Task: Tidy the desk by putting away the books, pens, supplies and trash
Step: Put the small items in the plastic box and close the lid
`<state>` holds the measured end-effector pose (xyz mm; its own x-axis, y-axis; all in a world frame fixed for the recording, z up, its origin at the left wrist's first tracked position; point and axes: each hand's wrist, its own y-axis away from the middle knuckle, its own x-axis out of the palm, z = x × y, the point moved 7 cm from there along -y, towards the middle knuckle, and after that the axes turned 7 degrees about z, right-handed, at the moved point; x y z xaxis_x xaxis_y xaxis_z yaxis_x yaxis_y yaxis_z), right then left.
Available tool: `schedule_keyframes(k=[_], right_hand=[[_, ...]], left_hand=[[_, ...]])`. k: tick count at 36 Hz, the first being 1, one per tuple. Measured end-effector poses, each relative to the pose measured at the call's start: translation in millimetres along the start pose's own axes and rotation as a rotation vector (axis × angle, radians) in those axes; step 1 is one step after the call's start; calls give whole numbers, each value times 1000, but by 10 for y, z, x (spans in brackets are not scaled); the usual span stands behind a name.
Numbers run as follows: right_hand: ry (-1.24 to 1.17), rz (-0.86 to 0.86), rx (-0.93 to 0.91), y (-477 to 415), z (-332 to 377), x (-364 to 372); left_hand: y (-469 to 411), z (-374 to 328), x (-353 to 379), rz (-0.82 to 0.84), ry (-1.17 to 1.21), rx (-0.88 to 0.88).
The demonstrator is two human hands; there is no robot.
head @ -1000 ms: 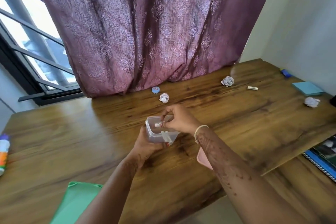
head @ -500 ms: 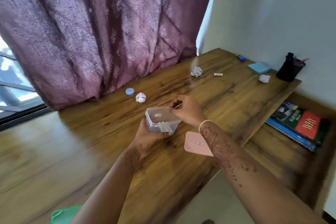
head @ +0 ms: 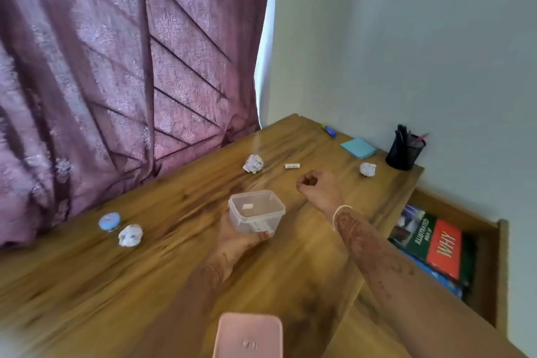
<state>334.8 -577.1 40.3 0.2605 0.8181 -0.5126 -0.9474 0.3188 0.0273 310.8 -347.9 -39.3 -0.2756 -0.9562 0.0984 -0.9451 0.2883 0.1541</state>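
Far left on the desk (head: 87, 285) sits a little blue tin (head: 109, 221), and the first paper ball (head: 130, 235) is just beside it. My left hand (head: 232, 240) holds the clear box (head: 255, 209) from under, with my fingers curled round its bottom. Small white bits lie inside the box. The pink lid (head: 248, 336) lies on the desk near me. Behind the box are a second paper ball (head: 253, 163) and a small white stick (head: 292, 166). My right hand (head: 318, 186) is over the desk, its fingers curled in tight, and I see nothing in them. Further right are a blue pad (head: 359, 147), a third paper ball (head: 367, 168), a black pen cup (head: 405, 151) and books (head: 436, 247) on a low shelf.
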Motion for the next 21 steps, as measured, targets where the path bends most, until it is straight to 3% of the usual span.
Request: schedule_keyframes(k=[10, 15, 21], right_hand=[[309, 273, 46, -1101, -467, -12], [642, 359, -83, -1395, -447, 171], [783, 418, -152, -1636, -541, 411]], left_hand=[[-701, 51, 259, 18, -48, -6], [-817, 65, 282, 4, -70, 13], [-806, 33, 289, -11, -60, 11]])
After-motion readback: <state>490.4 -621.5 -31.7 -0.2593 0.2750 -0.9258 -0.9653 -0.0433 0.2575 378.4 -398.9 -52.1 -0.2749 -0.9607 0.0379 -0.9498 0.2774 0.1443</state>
